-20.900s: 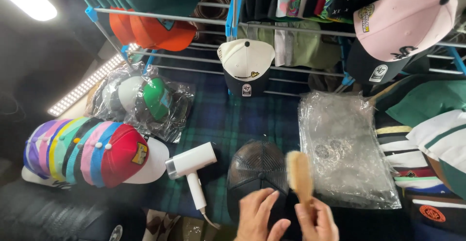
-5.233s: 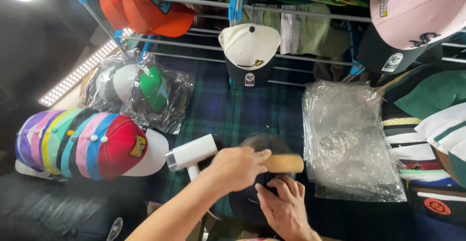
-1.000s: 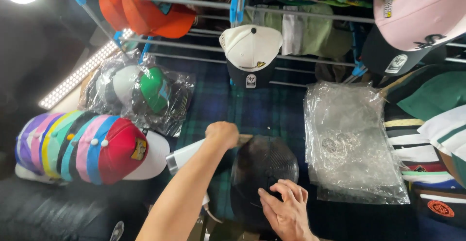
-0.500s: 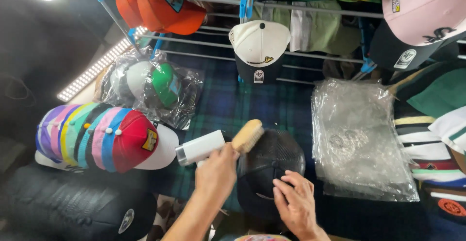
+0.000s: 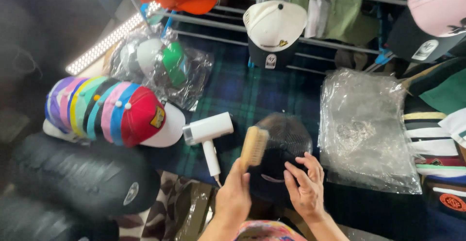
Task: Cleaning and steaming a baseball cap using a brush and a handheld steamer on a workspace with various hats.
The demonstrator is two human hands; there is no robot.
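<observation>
One wooden brush (image 5: 253, 146), one white hair dryer (image 5: 208, 130), two hands (image 5: 272, 192), one black mesh cap (image 5: 286, 146).

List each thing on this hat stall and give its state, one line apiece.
Left hand: closed round the brush handle.
Wooden brush: held upright, bristles at the black cap.
Right hand: fingers spread on the black cap.
Black cap: lying on the plaid cloth.
White hair dryer: lying flat.
Clear plastic bag: flat, crumpled.
Stacked caps: nested in a row.
</observation>
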